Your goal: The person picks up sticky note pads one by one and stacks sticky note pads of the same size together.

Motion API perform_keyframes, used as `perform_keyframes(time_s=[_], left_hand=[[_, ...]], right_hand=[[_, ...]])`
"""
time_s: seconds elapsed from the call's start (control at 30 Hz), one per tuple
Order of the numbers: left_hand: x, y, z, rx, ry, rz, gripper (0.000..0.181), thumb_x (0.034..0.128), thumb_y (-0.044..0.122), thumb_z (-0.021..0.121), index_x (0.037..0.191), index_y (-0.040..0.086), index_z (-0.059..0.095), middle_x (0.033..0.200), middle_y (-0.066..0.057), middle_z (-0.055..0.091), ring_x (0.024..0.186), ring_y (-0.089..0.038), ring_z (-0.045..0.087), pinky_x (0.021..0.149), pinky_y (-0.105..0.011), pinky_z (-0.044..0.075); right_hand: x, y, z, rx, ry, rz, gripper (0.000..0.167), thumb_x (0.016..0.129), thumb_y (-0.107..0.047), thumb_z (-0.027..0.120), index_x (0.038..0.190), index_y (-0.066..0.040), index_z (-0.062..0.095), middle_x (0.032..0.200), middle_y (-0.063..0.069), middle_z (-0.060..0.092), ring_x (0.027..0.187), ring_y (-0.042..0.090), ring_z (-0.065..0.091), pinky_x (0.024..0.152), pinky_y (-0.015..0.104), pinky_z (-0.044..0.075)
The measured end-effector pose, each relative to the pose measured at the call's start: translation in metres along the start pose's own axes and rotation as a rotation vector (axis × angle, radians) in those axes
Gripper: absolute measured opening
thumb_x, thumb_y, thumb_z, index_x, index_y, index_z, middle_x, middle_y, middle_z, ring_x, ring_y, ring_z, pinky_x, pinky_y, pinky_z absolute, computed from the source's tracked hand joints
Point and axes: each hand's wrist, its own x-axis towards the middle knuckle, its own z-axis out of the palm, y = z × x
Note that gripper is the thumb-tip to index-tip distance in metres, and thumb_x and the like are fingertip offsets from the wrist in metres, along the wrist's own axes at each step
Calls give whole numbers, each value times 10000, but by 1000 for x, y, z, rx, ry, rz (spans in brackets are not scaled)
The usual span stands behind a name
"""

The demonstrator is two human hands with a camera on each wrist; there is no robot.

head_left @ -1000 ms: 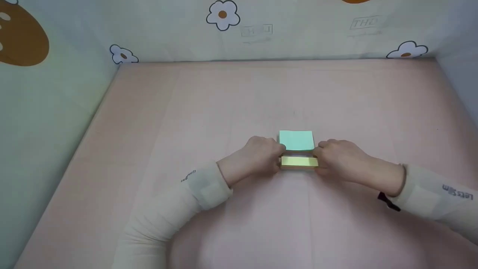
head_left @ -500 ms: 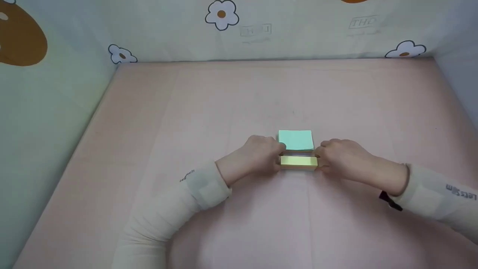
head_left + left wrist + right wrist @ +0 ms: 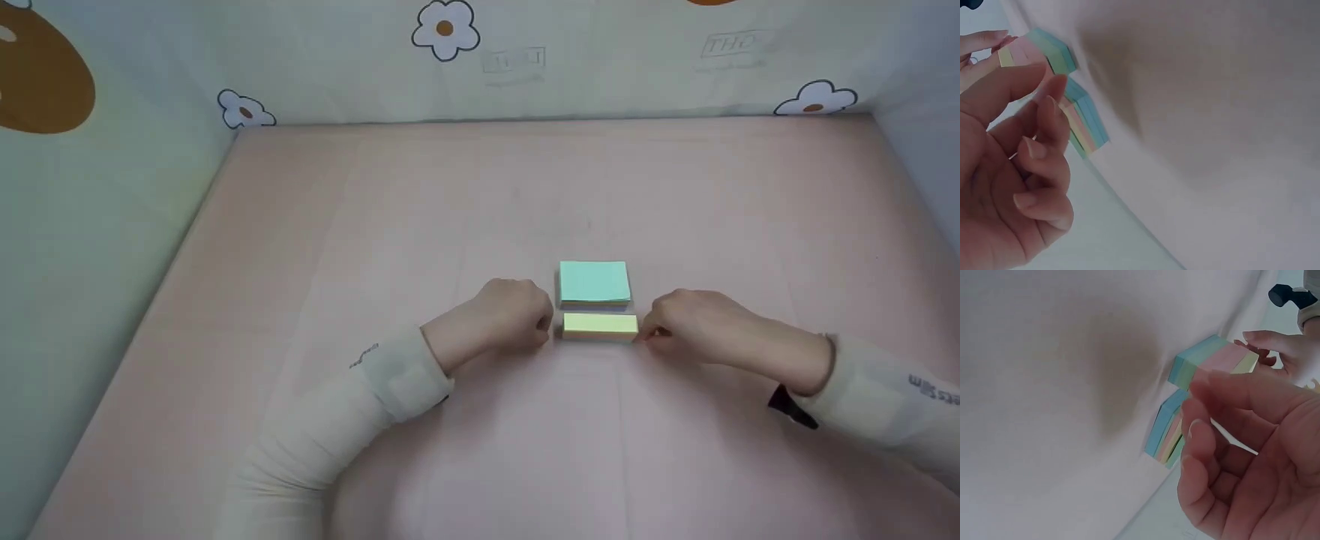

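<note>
Two multicoloured stacks of sticky notes lie one behind the other with a narrow gap. The rear stack (image 3: 595,282) has a mint-green top. The narrower front stack (image 3: 600,325) has a yellow top; blue, green and pink layers show in the wrist views. My left hand (image 3: 511,313) is just left of the stacks, apart from them, its fingers loosely bent around nothing. At the front stack's right end is my right hand (image 3: 694,324), fingers loosely bent and holding nothing. Its fingertips are very close to that end; whether they touch cannot be told.
A pale pink cloth (image 3: 450,210) covers the tabletop. Light walls with printed flowers (image 3: 446,30) close off the back and the left side; a plain wall (image 3: 926,127) stands at the right.
Both hands held the stacks' ends before and have let go. The left hand has drawn back leftwards, the right slightly right and towards me. The stacks have stayed in place.
</note>
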Motion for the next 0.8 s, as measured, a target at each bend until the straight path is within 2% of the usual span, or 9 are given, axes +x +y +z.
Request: perform_keyframes(time_s=[0.17, 0.4, 0.63, 0.8], left_hand=[[2, 4, 4, -66, -1, 36, 161, 868, 206, 572, 871, 141, 719, 710, 35, 591, 628, -94, 439, 549, -226, 358], [4, 9, 7, -45, 8, 46, 179, 873, 216, 557, 870, 134, 717, 628, 49, 513, 578, -85, 424, 506, -215, 322], [4, 8, 8, -36, 15, 65, 171, 867, 197, 562, 898, 139, 721, 666, 48, 545, 598, -87, 415, 511, -216, 324], [6, 6, 9, -51, 8, 65, 163, 871, 194, 566, 906, 152, 720, 687, 45, 557, 614, -90, 410, 527, -213, 322]], right_hand=[[1, -1, 1, 20, -27, -21, 135, 758, -39, 691, 873, -88, 740, 757, -33, 652, 674, 98, 544, 626, 271, 456], [1, -3, 1, -2, -40, -24, 163, 742, -17, 698, 878, -96, 743, 732, -45, 633, 658, 86, 520, 612, 248, 443], [1, -2, 0, 19, -46, -18, 159, 745, -17, 693, 876, -92, 742, 760, -34, 651, 677, 93, 533, 620, 258, 448], [1, 0, 1, 30, -68, -25, 212, 733, 26, 687, 901, -93, 738, 831, -19, 678, 755, 133, 587, 677, 298, 480]])
